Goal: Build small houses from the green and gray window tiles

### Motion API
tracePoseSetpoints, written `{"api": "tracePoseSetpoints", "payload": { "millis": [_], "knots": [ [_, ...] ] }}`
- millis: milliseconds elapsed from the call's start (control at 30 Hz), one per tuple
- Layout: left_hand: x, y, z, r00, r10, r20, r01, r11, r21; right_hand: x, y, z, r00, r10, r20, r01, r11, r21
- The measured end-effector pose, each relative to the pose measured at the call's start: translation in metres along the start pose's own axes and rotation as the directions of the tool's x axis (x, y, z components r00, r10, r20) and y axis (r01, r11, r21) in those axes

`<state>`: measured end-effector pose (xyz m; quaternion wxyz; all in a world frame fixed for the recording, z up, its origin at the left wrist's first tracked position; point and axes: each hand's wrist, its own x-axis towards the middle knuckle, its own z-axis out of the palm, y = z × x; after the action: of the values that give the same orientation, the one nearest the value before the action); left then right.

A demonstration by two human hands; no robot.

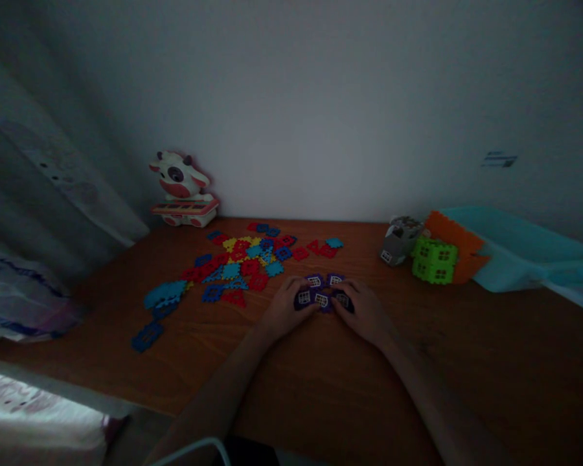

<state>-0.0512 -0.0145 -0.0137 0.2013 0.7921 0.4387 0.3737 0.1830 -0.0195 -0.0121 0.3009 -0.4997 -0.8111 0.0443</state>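
Note:
Several dark purple building tiles with white window frames (pixel 322 300) lie together on the table in front of me. They look joined or set edge to edge; the dim light hides which. My left hand (pixel 290 304) grips them at the left side, thumb along the near edge and fingers over the far edge. From the right, my right hand (pixel 362 309) holds the same tiles in a like way. Parts of the outer tiles are hidden under my fingers.
Loose red, blue and yellow tiles (pixel 240 249) spread over the left of the wooden table (pixel 320 382). A cow toy keyboard (pixel 184 194) stands behind them. On the right are a grey block house (pixel 399 243), a green block cube (pixel 434 261), orange tiles (pixel 459 243) and a turquoise bin (pixel 510 272).

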Motion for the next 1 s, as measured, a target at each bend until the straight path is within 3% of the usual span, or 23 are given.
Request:
{"api": "tracePoseSetpoints", "payload": {
  "millis": [167, 367, 567, 767, 1000],
  "knots": [
    [-0.002, -0.001, -0.013, 0.989, 0.1, 0.105, -0.122, 0.967, 0.222, 0.0, -0.003, -0.002, 0.999, 0.048, 0.01, -0.048, 0.998, -0.037],
    [-0.001, -0.005, -0.028, 0.981, 0.122, 0.148, -0.166, 0.93, 0.327, -0.001, -0.011, -0.008, 0.994, -0.046, 0.1, 0.054, 0.996, -0.075],
    [-0.001, -0.007, -0.018, 0.98, 0.171, 0.101, -0.193, 0.934, 0.301, -0.001, -0.011, -0.006, 0.993, -0.065, 0.1, 0.074, 0.993, -0.093],
    [0.0, -0.007, -0.018, 0.971, 0.238, -0.024, -0.228, 0.952, 0.203, 0.001, -0.013, -0.007, 0.996, -0.07, 0.055, 0.074, 0.994, -0.077],
    [-0.005, 0.006, -0.017, 0.952, 0.3, 0.055, -0.303, 0.949, 0.083, 0.0, -0.02, -0.01, 0.96, -0.278, 0.002, 0.278, 0.96, -0.038]
  ]
}}
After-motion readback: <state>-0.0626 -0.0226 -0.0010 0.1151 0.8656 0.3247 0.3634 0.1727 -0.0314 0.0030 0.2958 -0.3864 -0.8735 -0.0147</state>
